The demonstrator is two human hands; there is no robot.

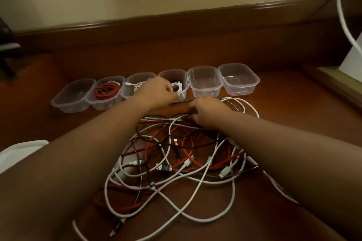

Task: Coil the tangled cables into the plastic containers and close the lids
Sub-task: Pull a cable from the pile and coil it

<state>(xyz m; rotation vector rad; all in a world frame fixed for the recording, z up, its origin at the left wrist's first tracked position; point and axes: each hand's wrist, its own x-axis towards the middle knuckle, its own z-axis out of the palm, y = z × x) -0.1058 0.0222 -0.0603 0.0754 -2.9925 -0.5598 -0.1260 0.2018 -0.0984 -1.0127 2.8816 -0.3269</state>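
The left hand [162,92] pinched a white cable [179,89] at the fourth container [173,84] while the right hand [205,111] gripped a dark strand (risking dragging the tangled pile [176,158] along).

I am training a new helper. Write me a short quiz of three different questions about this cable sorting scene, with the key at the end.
1. True or false: every plastic container in the row already holds a cable.
2. How many containers stand in the row?
3. What colour is the coil in the second container from the left? A) white B) red C) black

Key:
1. False; the two at the right end are empty.
2. Six.
3. B. The left hand reaches at the fourth container; the right hand grips strands of the tangled cables.
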